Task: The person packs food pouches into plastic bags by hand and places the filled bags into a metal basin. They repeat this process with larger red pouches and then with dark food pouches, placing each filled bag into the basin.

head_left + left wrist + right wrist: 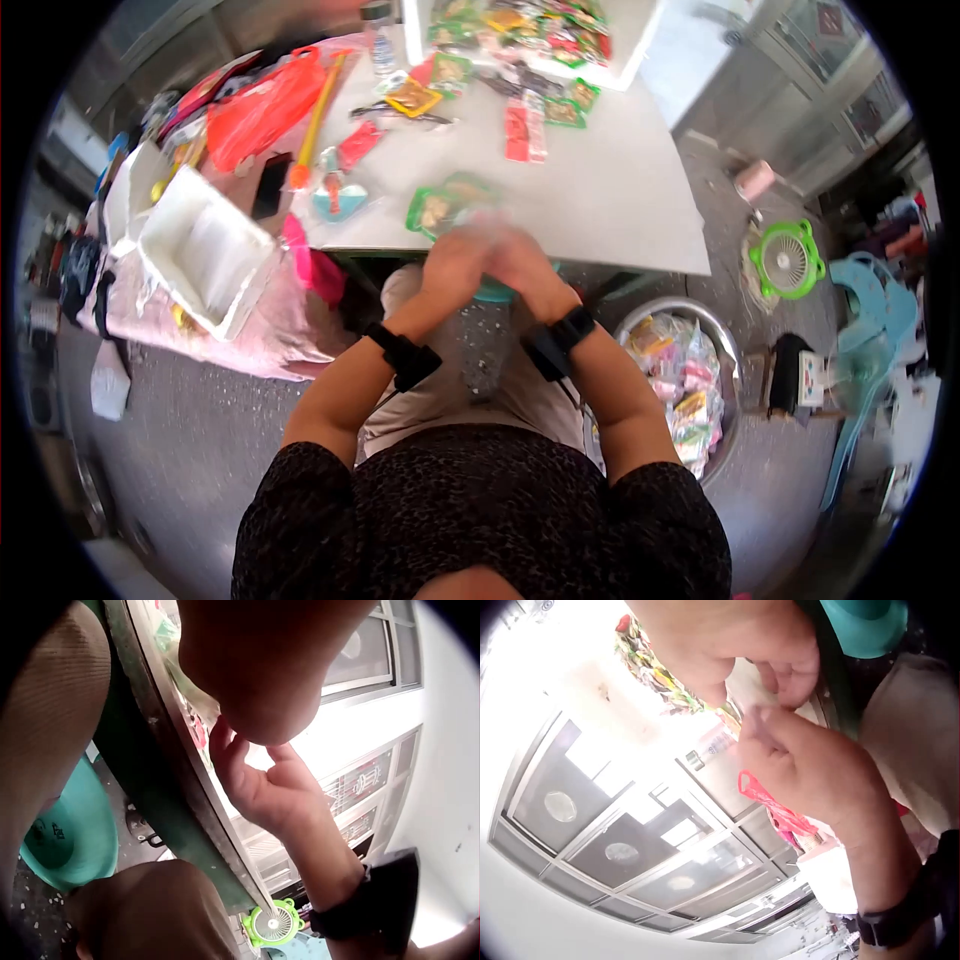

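Observation:
At the table's front edge my left hand (457,265) and right hand (525,268) meet, fingers bent and fingertips close together. Between them they pinch a blurred, see-through plastic packet (487,217); its contents are too smeared to make out. In the right wrist view, pale film (748,686) shows between the right hand (739,637) and the left hand (802,761). Just beyond the left hand, a green-edged snack packet (433,212) lies on the white table (620,215). The left wrist view shows the right hand's curled fingers; the left hand's fingertips are hidden there.
A white box (415,40) of colourful packets stands at the back, loose packets before it. Left are a foam box (205,260), scissors-like blue item (340,200) and red bag (265,110). A metal basin (735,385) of packets sits right; a teal tub (82,825) is below.

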### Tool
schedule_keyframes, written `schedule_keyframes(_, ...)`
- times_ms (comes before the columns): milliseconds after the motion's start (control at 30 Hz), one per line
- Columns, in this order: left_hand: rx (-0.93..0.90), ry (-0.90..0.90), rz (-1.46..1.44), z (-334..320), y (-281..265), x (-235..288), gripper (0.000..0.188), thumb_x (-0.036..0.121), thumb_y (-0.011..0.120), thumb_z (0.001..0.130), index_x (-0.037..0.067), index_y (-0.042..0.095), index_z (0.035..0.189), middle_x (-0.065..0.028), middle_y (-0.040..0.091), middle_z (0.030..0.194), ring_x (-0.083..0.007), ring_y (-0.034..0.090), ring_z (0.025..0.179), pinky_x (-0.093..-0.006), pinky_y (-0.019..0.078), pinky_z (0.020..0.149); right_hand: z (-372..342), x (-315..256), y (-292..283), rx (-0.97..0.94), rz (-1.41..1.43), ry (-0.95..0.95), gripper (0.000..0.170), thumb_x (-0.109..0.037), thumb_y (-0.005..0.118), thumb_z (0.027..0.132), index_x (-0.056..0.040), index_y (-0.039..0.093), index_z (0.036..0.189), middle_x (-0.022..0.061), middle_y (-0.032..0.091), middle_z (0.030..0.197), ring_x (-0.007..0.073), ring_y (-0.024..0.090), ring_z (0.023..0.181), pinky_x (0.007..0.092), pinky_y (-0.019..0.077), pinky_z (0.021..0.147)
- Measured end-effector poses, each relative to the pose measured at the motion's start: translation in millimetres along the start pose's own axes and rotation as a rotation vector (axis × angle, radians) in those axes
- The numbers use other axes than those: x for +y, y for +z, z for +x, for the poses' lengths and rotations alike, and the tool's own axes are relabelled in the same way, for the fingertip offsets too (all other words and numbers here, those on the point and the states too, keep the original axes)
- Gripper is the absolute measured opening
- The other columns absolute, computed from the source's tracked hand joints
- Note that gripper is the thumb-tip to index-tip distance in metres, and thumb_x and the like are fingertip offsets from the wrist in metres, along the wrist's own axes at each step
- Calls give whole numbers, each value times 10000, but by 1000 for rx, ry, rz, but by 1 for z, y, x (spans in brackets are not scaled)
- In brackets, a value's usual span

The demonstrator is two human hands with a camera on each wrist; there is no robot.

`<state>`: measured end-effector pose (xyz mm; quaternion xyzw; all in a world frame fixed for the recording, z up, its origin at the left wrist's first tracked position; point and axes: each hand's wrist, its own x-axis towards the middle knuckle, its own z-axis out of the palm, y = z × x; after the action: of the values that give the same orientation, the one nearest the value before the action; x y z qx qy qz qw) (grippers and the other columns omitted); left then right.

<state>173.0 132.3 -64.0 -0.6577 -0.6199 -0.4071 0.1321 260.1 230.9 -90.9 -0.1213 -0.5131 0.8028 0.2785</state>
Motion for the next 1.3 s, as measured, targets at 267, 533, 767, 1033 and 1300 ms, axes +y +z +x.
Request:
schedule_keyframes(267, -108, 152, 77, -25, -22, 19, 303, 96, 583, 651, 15, 502, 932, -169, 468, 1018, -344, 438, 973, -425, 349, 816, -10, -50, -3, 340, -231, -85, 102, -100, 507, 759, -25, 530, 823, 43, 556, 745, 125, 527, 626, 243, 433, 534)
schedule_keyframes(533, -290, 14, 122, -72, -37, -35, 290, 82, 549, 660, 16, 506, 940, -154, 463, 1051, -333, 418, 1009, -410, 326, 856, -148, -174, -55, 578, -300, -21, 111, -117, 534, 753, -32, 535, 825, 56, 563, 736, 137, 542, 629, 258, 466, 569)
schedule_keyframes(767, -475, -80, 256, -87, -53, -48, 235, 99, 536, 669, 29, 518, 893, -128, 472, 1031, -311, 400, 1031, -399, 292, 882, -292, -182, -172, 895, -982, 417, 146, -128, 508, 684, -2, 545, 746, 76, 540, 654, 159, 544, 535, 261, 453, 471)
schedule_keyframes(1033, -470, -100, 273, -90, -57, -49, 233, 95, 522, 673, 12, 526, 890, -147, 482, 1036, -317, 408, 1031, -394, 292, 894, -389, -137, -333, 611, -2078, 841, 144, -153, 531, 642, -25, 582, 683, 161, 578, 731, 276, 575, 679, 367, 457, 608)
schedule_keyframes(1300, -429, -113, 270, -94, -61, -53, 238, 85, 531, 664, 13, 520, 890, -142, 480, 1024, -318, 415, 1015, -400, 304, 875, -504, -105, -383, 748, -2106, 1237, 203, -252, 561, 690, -58, 597, 738, 94, 598, 666, 223, 585, 647, 325, 455, 568)
